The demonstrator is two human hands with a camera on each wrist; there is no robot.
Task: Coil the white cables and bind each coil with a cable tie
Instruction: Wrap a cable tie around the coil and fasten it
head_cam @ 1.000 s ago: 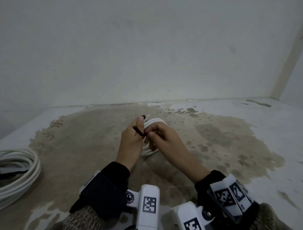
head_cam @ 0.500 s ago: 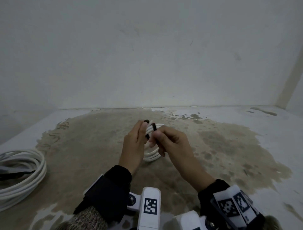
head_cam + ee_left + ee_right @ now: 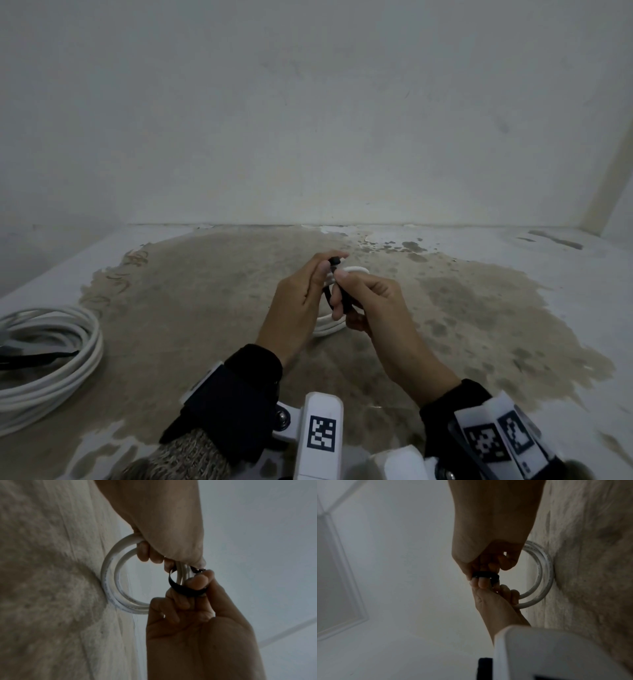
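A small white cable coil [image 3: 327, 327] stands on edge on the stained surface, seen as a ring [image 3: 109, 577] [image 3: 546, 574] in both wrist views. My left hand [image 3: 322, 274] grips the coil's top strands, thumb on the near side. A black cable tie [image 3: 328, 295] [image 3: 186, 590] [image 3: 486, 574] loops round those strands. My right hand [image 3: 342, 291] pinches the tie with curled fingers, right against the left hand. The hands hide most of the coil's upper part.
A larger white cable coil [image 3: 54, 356] with a black tie [image 3: 37, 358] across it lies at the left edge. The surface [image 3: 205, 308] is brown-stained, with a wall [image 3: 308, 137] behind it and a corner at the far right.
The right hand has drawn the black tie from the coil's top down round the strands, and its fingers now curl lower on it. Both hands stay at the coil.
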